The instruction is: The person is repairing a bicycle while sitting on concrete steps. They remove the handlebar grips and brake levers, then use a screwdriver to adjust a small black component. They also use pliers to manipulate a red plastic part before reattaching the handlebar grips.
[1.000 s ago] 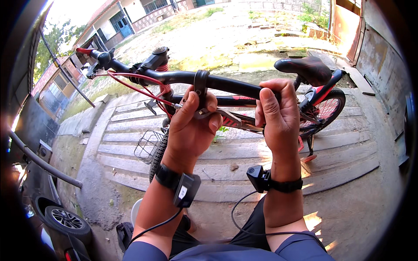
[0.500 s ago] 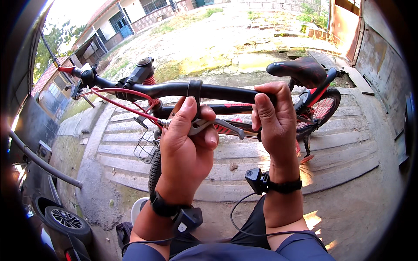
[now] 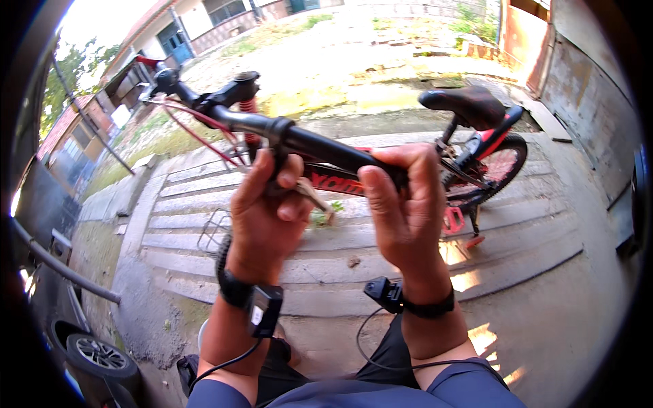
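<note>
A black bicycle handlebar (image 3: pixel 320 141) slants down to the right in front of me. My left hand (image 3: pixel 262 221) is closed around the brake lever (image 3: pixel 314 198), just under its dark clamp (image 3: pixel 277 130) on the bar. Fingers of my right hand (image 3: pixel 411 214) wrap the bar's near end, the thumb lying along it; the bar's tip is hidden by them. Behind my hands runs the black and red frame (image 3: pixel 333 181). A red cable (image 3: pixel 197 139) leads along the left side of the bar.
The saddle (image 3: pixel 469 107) and rear wheel (image 3: pixel 509 163) stand at the right, over concrete slats (image 3: pixel 340 265). At the lower left are a car wheel (image 3: pixel 101 353) and a grey pipe (image 3: pixel 68 268). A metal wall (image 3: pixel 592 88) rises at the far right.
The handlebar has swung: its right end is lower and nearer, its left end higher. Both hands moved down and left with it, still holding the lever and the bar.
</note>
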`<state>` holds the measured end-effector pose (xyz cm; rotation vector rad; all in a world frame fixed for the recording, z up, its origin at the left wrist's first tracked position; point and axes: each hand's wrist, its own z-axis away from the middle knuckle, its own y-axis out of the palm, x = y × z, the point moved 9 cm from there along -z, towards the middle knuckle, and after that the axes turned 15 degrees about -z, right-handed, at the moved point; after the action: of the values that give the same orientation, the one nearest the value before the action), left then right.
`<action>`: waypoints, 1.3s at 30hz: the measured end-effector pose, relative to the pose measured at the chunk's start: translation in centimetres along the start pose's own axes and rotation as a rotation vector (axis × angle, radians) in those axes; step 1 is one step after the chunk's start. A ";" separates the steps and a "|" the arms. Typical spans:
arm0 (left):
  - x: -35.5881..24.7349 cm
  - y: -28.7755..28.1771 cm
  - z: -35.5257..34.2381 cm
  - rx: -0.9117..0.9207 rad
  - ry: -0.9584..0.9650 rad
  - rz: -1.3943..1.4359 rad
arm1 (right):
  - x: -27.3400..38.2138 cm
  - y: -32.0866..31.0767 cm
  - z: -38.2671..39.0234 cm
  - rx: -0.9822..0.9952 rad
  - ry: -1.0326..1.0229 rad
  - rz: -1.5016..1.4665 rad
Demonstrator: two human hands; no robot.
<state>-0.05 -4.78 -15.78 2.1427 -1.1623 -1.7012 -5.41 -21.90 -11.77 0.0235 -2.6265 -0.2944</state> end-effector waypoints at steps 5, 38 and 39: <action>-0.6 -0.2 -0.9 0.090 0.101 -0.082 | -0.1 -0.1 -0.4 0.047 0.035 0.032; -2.2 0.0 1.5 -0.054 0.044 -0.019 | 2.7 0.9 -5.9 0.332 0.249 0.000; -2.5 -0.2 1.7 -0.037 0.040 -0.038 | 2.9 1.4 -6.9 0.377 0.243 0.040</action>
<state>-1.56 -2.42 -14.58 2.1801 -1.0785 -1.6730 -4.59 -22.16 -4.21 0.1252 -2.3991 0.2089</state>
